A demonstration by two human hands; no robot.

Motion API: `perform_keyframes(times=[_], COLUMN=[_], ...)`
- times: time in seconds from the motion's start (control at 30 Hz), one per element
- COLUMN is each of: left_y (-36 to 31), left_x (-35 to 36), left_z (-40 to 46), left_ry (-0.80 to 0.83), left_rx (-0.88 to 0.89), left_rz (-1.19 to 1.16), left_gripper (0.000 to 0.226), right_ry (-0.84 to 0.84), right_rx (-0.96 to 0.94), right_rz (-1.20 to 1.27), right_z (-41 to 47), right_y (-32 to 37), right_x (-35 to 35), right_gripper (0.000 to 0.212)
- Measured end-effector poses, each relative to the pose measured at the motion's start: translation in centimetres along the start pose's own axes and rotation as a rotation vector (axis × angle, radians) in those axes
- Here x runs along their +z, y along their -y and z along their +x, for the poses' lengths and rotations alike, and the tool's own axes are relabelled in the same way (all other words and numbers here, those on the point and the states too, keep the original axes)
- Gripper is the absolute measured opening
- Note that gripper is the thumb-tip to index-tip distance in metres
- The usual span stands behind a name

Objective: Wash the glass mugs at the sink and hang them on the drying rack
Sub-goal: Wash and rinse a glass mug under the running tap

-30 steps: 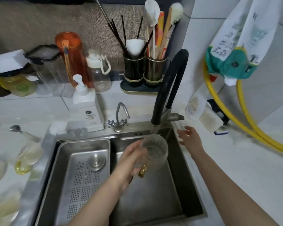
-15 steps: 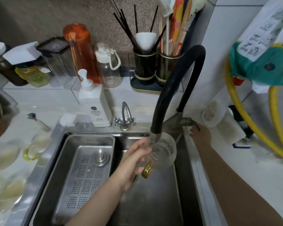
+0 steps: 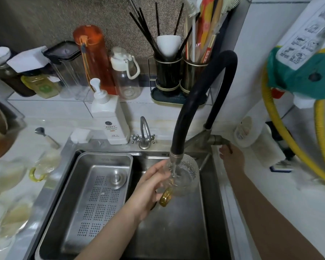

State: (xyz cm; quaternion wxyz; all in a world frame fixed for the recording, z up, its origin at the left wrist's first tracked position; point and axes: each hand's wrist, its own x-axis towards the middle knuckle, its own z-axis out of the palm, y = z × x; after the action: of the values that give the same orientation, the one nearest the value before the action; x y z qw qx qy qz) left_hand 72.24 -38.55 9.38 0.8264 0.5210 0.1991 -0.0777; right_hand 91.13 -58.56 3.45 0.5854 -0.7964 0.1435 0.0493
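Behind sink (image 3: 101, 147), soap bottle (image 3: 111, 117) label unreadable; left hand (image 3: 148, 186) holds mug (image 3: 184, 177).

Held in the left hand (image 3: 150, 186) over the sink (image 3: 176, 231), a mug (image 3: 184, 175) directly under the faucet spout (image 3: 175, 156), with the perforated tray (image 3: 94, 199) to its left, right hand (image 3: 232, 158) on the faucet lever (image 3: 217, 140) to its right, soap dispenser (image 3: 109, 117) behind.

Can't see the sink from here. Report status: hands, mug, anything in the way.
Left hand holds clear textured glass mug with amber handle under black faucet spout, water running in. Right hand on metal faucet lever. Nothing in the way.
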Motion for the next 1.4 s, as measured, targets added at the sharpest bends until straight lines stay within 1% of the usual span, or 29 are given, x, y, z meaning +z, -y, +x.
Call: perform_keyframes(times=[0.07, 0.13, 0.17, 0.23, 0.27, 0.33, 0.43, 0.47, 0.5, 0.53, 0.6, 0.63, 0.67, 0.73, 0.8, 0.87, 0.93, 0.97, 1.03, 1.1, 1.2, 1.27, 1.33, 1.4], left_y=[0.1, 0.2, 0.3, 0.5, 0.5, 0.5, 0.1, 0.0, 0.0, 0.0, 0.0, -0.1, -0.4, -1.1, -2.0, -2.3, -1.6, -1.1, -0.3, -0.2, -1.1, -1.2, -0.5, 0.2], left_x=[-0.1, -0.3, -0.4, -0.6, -0.7, -1.1, -1.5, -1.4, -1.2, -1.0, -1.1, -1.3, -1.7, -2.4, -2.7, -2.3, -2.2, -2.4, -3.4, -4.2, -3.9, -3.2, -3.0, -4.1], left_z=[0.0, 0.0, 0.0, 0.0, -0.1, 0.1, 0.4, 0.4, 0.3, 0.1, -0.7, -1.1, -1.4, -1.4, -1.2, -1.3, -1.6, -1.8, -2.2, -2.3, -2.0, -1.8, -2.1, -2.8], left_ry=[-0.006, -0.011, -0.015, -0.032, -0.046, -0.08, -0.081, -0.064, -0.044, -0.024, 0.01, 0.009, -0.001, -0.024, -0.017, 0.023, 0.048, 0.045, 0.024, -0.026, -0.095, -0.089, -0.05, -0.028], left_rx=[0.001, 0.001, -0.003, -0.014, -0.015, -0.009, -0.021, -0.032, -0.05, -0.073, -0.107, -0.104, -0.088, -0.044, 0.007, 0.061, 0.107, 0.131, 0.167, 0.189, 0.306, 0.37, 0.349, 0.347], left_rz=[-0.011, -0.02, -0.028, -0.043, -0.04, -0.026, 0.01, 0.053, 0.097, 0.126, 0.135, 0.137, 0.144, 0.168, 0.215, 0.247, 0.295, 0.323, 0.366, 0.398, 0.538, 0.643, 0.648, 0.633], left_gripper=[0.053, 0.05, 0.05, 0.053, 0.053, 0.045, 0.037, 0.035, 0.032, 0.03, 0.028, 0.026, 0.025, 0.029, 0.03, 0.026, 0.019, 0.018, 0.02, 0.022, 0.022, 0.023, 0.022, 0.026], right_ry=[0.014, 0.043, 0.071, 0.146, 0.194, 0.347, 0.638, 0.706, 0.735, 0.727, 0.658, 0.634, 0.608, 0.511, 0.44, 0.372, 0.295, 0.269, 0.225, 0.205, 0.257, 0.216, 0.137, 0.17], right_rx=[-0.005, 0.018, 0.005, -0.047, -0.052, -0.074, -0.247, -0.285, -0.314, -0.341, -0.335, -0.323, -0.338, -0.433, -0.491, -0.533, -0.537, -0.512, -0.425, -0.413, -0.419, -0.426, -0.443, -0.437], right_rz=[-0.016, -0.004, 0.008, 0.045, 0.097, 0.184, 0.118, 0.11, 0.092, 0.07, 0.049, 0.062, 0.066, 0.027, 0.072, 0.155, 0.162, 0.131, 0.0, -0.11, 0.009, 0.033, -0.012, -0.056], right_z=[-1.1, -2.7, -3.9, -6.5, -7.9, -10.9, -14.8, -15.7, -16.4, -17.0, -18.2, -18.6, -18.9, -18.9, -18.9, -18.7, -19.0, -19.2, -19.7, -19.9, -19.8, -20.3, -21.2, -21.8], right_y=[-0.3, -0.6, -0.6, -0.6, -0.6, -0.3, 0.5, 0.6, 0.5, 0.2, -0.7, -0.8, -0.7, 0.3, 2.1, 3.1, 2.4, 1.6, 0.1, -0.3, 1.0, 1.4, 0.7, -0.4], right_x=[0.1, 0.3, 0.5, 0.8, 0.9, 0.9, 0.4, 0.1, -0.2, -0.4, -0.4, -0.1, 0.5, 2.1, 3.0, 3.1, 2.8, 3.0, 3.7, 4.9, 5.1, 4.4, 3.8, 3.9], right_gripper=[0.023, 0.03, 0.029, 0.016, 0.015, 0.038, 0.06, 0.069, 0.077, 0.081, 0.092, 0.097, 0.096, 0.083, 0.067, 0.052, 0.047, 0.049, 0.063, 0.07, 0.066, 0.065, 0.065, 0.067])
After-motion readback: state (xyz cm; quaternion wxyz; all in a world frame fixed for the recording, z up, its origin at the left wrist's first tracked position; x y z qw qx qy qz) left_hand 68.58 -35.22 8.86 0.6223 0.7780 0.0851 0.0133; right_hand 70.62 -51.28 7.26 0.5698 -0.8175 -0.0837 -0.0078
